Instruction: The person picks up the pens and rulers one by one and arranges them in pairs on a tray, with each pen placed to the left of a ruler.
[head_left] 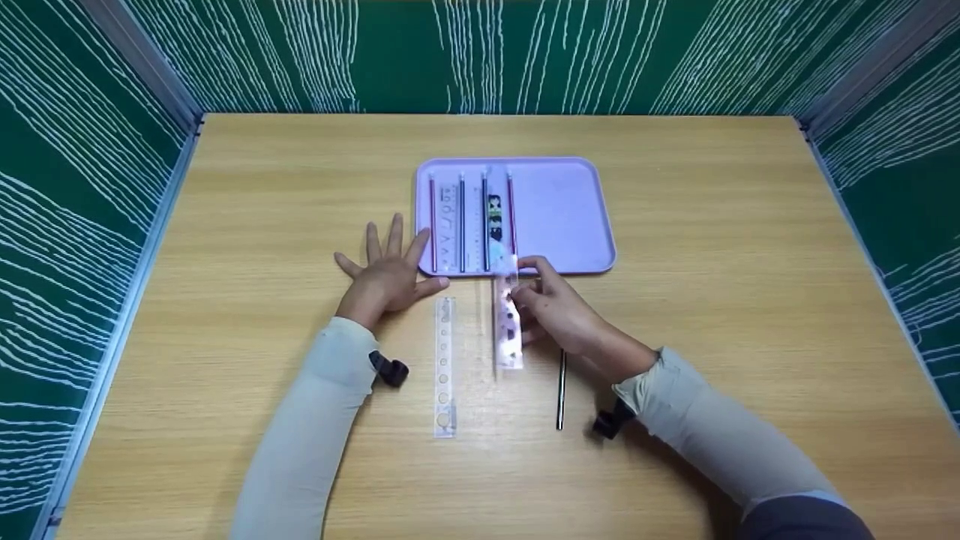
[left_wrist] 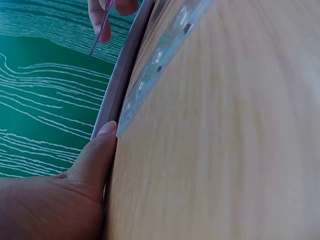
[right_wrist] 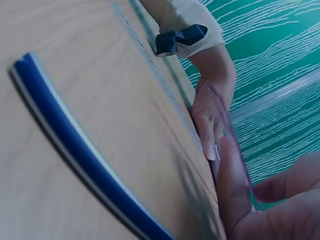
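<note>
My right hand pinches a pink-tinted see-through ruler between thumb and fingers, raised over the table at the tray's front edge. Seen edge-on in the right wrist view, the ruler is a thin strip. My left hand rests with spread, straight fingers at the left front corner of the lilac tray, its thumb along the front rim. A clear ruler with round holes lies on the table below that hand. Under my right wrist lies a dark pencil, blue in the right wrist view.
On the tray's left half several pencils stand in parallel rows. Between them lie a clear stencil ruler and a strip with dark pictures. Green panels with white streaks border the table at the back and sides.
</note>
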